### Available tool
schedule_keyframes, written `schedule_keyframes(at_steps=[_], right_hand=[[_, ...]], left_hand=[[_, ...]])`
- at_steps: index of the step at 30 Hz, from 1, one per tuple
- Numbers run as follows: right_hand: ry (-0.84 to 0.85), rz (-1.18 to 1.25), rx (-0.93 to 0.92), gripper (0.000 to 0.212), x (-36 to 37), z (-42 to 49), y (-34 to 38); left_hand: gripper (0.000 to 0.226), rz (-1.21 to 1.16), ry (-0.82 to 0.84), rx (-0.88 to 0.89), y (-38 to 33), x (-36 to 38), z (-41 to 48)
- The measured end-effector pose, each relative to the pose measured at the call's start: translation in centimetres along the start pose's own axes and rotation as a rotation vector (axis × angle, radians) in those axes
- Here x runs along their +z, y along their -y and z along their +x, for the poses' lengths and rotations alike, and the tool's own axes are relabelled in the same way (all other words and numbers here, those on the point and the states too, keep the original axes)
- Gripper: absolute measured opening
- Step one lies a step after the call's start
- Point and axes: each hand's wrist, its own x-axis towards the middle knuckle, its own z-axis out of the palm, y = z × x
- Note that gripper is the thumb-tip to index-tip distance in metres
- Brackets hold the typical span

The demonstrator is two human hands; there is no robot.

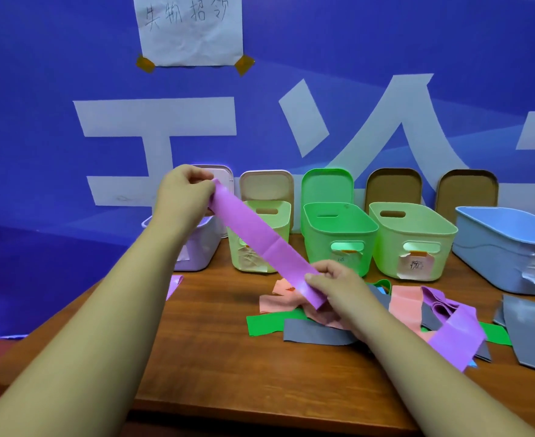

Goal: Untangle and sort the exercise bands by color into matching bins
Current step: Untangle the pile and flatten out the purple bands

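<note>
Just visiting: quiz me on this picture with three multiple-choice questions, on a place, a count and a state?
1. Where is the pile of loose bands? A on the table before the bins; B inside a bin; C on a chair.
2. How many bins? A three; B five; C seven.
3. The raised purple band is: A knotted; B held taut between left hand and right hand; C dropped.
Key: A, it lies on the wood; B, five stand in a row; B, each hand pinches an end.
</note>
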Motion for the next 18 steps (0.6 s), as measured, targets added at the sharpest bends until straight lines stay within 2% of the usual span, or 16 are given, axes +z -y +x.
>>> schedule_keyframes(at_steps=[4,8,12,14,18], right_hand=[[-0.07,-0.004,0.033,0.026,1.3,1.5,0.6],[-0.107,0.049,0.015,0.027,4.2,3.9,0.3],[-0.136,-0.212,-0.059,0.006,7.9,6.5,0.0],[-0.147,-0.3,-0.09,0.004,10.0,7.6,-0.1],[-0.135,-0.501,-0.248,0.015,14.6,9.4,-0.6]], left_hand=[[0.033,0.142,-0.085,-0.092,4.5,-4.4,-2.1],[0.039,0.251,-0.058,-0.194,7.8,-8.9,-5.5],[0.034,0.212,-0.048,-0.32,10.0,-12.7,-8.5],[0.029,0.222,-0.045,-0.36,10.9,-14.5,-9.8],[0.023,0.215,-0.028,-0.425,11.9,-17.8,-12.4]])
